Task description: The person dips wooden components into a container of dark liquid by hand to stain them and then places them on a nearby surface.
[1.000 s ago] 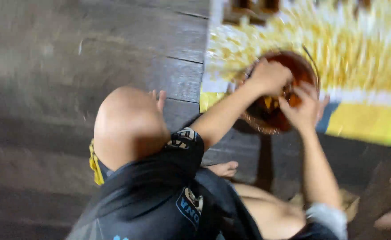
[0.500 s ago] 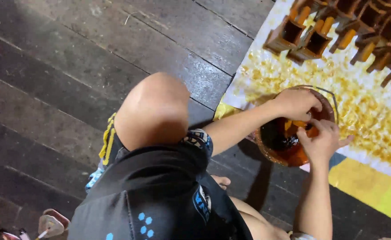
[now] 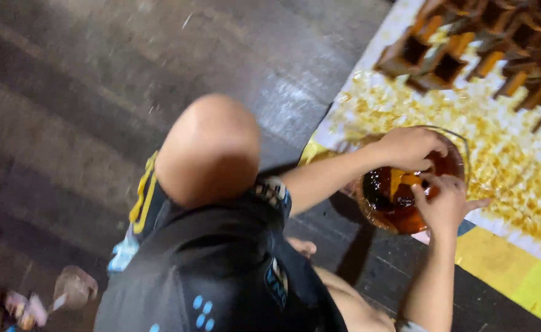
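A round bucket (image 3: 375, 215) of dark orange-brown liquid stands at the edge of a stained sheet. Both my hands are over it. My left hand (image 3: 409, 147) reaches in from the left across my raised knee (image 3: 209, 147), fingers curled down into the bucket. My right hand (image 3: 445, 200) comes up from below, its fingertips meeting the left hand's. Between them sits a small orange piece (image 3: 399, 180), partly in the liquid and pinched by both hands. Motion blur hides the exact grip.
A white sheet (image 3: 516, 178) spattered yellow-orange holds several small wooden box-shaped pieces (image 3: 424, 58) at the upper right. A yellow mat (image 3: 510, 270) lies below it. Dark wooden planks (image 3: 98, 92) cover the left. My bare foot (image 3: 301, 247) rests near the bucket; someone's sandal (image 3: 73, 286) is lower left.
Both hands have stayed at the bucket, working the orange piece. The view swung left and down, and the picture is blurred again.
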